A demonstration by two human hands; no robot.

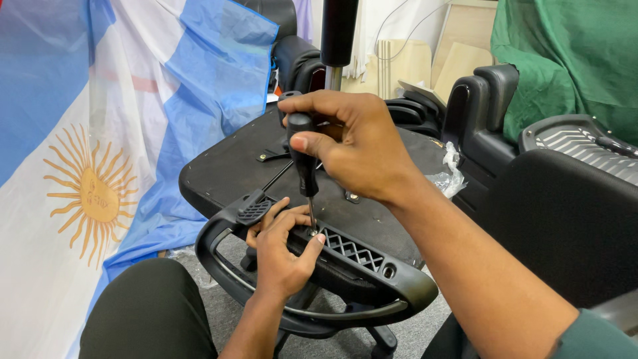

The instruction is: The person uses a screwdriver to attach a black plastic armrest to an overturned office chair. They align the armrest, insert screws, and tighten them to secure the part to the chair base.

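Right now I see the upturned seat (226, 166) with an armrest (345, 262) on its near edge. My right hand (352, 146) clamps the upright screwdriver (304, 163); left fingers (292, 223) pinch its tip at the screw (312, 232) directly below.
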